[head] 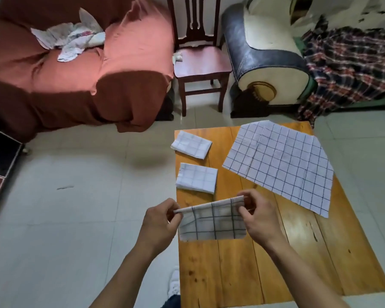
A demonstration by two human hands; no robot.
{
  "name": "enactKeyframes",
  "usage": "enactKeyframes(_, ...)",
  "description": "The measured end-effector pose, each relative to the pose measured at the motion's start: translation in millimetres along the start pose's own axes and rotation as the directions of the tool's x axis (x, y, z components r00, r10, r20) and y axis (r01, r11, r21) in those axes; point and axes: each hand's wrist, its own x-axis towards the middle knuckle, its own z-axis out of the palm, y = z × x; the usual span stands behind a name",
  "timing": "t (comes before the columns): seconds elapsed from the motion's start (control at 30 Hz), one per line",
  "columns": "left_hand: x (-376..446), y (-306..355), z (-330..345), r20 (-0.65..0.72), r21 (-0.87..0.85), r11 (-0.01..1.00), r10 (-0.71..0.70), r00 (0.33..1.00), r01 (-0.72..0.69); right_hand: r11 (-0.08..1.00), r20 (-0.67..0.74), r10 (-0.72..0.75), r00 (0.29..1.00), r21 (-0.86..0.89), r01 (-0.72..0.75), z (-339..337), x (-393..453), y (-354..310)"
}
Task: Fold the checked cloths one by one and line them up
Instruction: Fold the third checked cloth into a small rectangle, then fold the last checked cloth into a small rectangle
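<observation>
I hold a partly folded white checked cloth (212, 223) just above the wooden table (276, 263). My left hand (160, 221) pinches its upper left corner and my right hand (259, 215) pinches its upper right corner, so the cloth hangs between them. Two folded checked cloths lie one behind the other along the table's left edge: the nearer one (197, 178) and the farther one (191, 144). A large unfolded checked cloth (280, 163) lies spread flat on the far right part of the table.
A sofa under a reddish cover (76, 81) with crumpled rags (69, 40) stands at the left. A wooden chair (199, 61), a leather armchair (265, 54) and a plaid blanket (351, 65) stand beyond the table. Tiled floor (76, 218) lies left of the table.
</observation>
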Motion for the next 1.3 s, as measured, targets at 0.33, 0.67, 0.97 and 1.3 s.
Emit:
enactKeyframes(0.33,96,-106,109,0.145,0.1,0.994,-0.048,0.988,0.034,0.976,0.009,0.173,0.985,-0.133,-0.17,90,73,122)
enactKeyframes(0.67,120,-91,91,0.037,0.211,0.977,-0.002,0.999,-0.006,0.939,0.047,0.114,0.992,-0.331,-0.092,72,89,106)
enactKeyframes(0.97,101,18,-4,-0.005,0.219,0.946,0.245,0.969,-0.238,0.892,0.102,-0.043,0.994,-0.445,0.084,-4,49,-28)
enactKeyframes(1.3,21,134,-74,0.002,0.222,0.81,0.557,0.831,-0.543,0.84,-0.071,-0.132,0.989,-0.537,0.074,-96,-63,-152)
